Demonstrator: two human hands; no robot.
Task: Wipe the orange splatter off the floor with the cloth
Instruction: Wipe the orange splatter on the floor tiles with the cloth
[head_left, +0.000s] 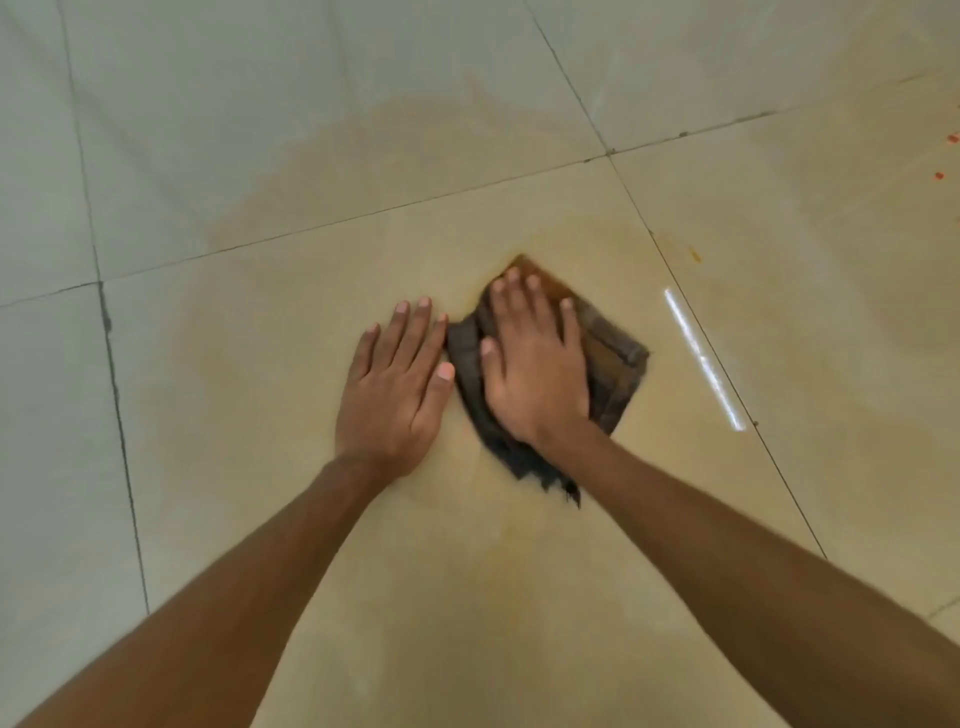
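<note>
Both forearms (249, 571) ended in flat, straight-fingered hands: right hand (535, 369) pressed the cloth (615, 364), left hand (395, 389) rested on orange-smeared floor (260, 364) beside its edge.

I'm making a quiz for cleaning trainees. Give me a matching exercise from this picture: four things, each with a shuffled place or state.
1 left hand
2 right hand
3 cloth
4 red spots

a pressed flat on the cloth
b flat on the bare floor
c at the far right edge
d dark, stained orange

Pairs: 1-b, 2-a, 3-d, 4-c
</note>
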